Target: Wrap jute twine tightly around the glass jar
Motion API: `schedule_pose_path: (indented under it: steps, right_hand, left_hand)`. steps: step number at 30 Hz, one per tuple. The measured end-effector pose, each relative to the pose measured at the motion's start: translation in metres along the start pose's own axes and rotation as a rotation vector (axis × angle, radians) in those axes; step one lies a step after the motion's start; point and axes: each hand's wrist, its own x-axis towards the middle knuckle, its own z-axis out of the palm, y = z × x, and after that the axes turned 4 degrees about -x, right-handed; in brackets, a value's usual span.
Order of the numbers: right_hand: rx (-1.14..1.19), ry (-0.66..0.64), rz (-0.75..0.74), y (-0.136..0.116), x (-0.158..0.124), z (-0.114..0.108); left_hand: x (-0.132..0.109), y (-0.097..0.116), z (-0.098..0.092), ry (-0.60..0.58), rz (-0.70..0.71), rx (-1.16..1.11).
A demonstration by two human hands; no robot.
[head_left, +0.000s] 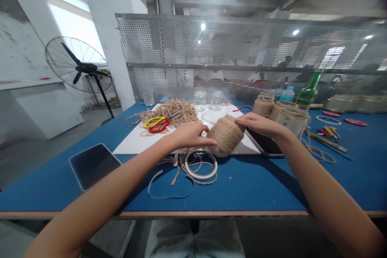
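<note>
A jar wrapped in jute twine [226, 134] is tilted on its side between my two hands, just above the front edge of the white board [130, 142]. My left hand [195, 135] grips its left end, with the thumb along the near side and the other fingers partly hidden. At the upper right end, my right hand [256, 124] pinches it with thumb and fingers. Below the jar, a white tape ring [201, 176] lies on loose strands of twine [173, 181]. A heap of twine [181, 109] is behind my left hand, with scissors with yellow and red handles [159, 125] on top.
Clear glass jars [200, 98] stand at the back. Several twine-covered jars [263, 105] and a green bottle [308, 88] are at right, near brushes and cutters [329, 133]. A dark tablet [95, 166] lies at left; a perforated metal screen [229, 56] lines the table's rear.
</note>
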Motion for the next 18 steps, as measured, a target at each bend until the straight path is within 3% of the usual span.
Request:
schedule_pose_path:
  steps: [9,13,18]
  right_hand:
    - [0.306,0.095,0.073,-0.006,0.001,0.012]
    - [0.255,0.124,0.118,-0.01,0.002,0.014]
    - [0.143,0.129,0.062,-0.011,0.004,0.014]
  left_hand:
    - [0.0,0.003,0.003,0.022,0.011,0.083]
    - [-0.001,0.003,0.006,0.067,0.03,0.119]
    - [-0.002,0.006,0.009,0.087,0.028,0.167]
